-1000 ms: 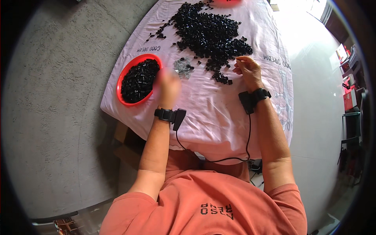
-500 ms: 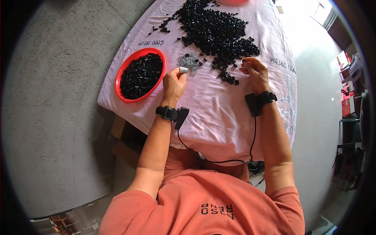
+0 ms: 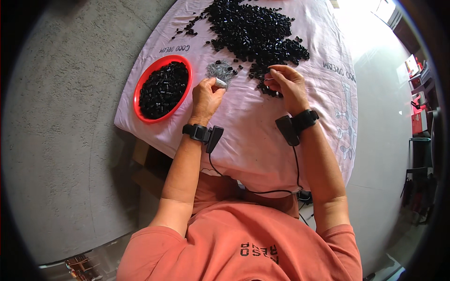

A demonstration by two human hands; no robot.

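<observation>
My left hand (image 3: 206, 99) is closed in a pinch beside a small heap of thin grey, wire-like bits (image 3: 217, 70). Something whitish-silver (image 3: 220, 83) shows at its fingertips; whether it is held or wrapped round a finger is unclear. Over the near end of a big pile of small black pieces (image 3: 253, 30), the fingers of my right hand (image 3: 289, 86) are bent together, and what they hold is hidden. Left of my left hand stands a red basin (image 3: 191, 77) filled with similar small black pieces (image 3: 164, 89).
A pale pink printed cloth (image 3: 243, 136) covers the table. Black devices are strapped to both wrists, and a cable (image 3: 272, 191) runs between them by the near edge. Grey floor (image 3: 61, 117) lies to the left; shelves with red items (image 3: 417, 117) stand far right.
My right hand has moved left, toward the near tip of the black pile. My left hand stays beside the grey bits, almost unmoved. The view has shifted slightly.
</observation>
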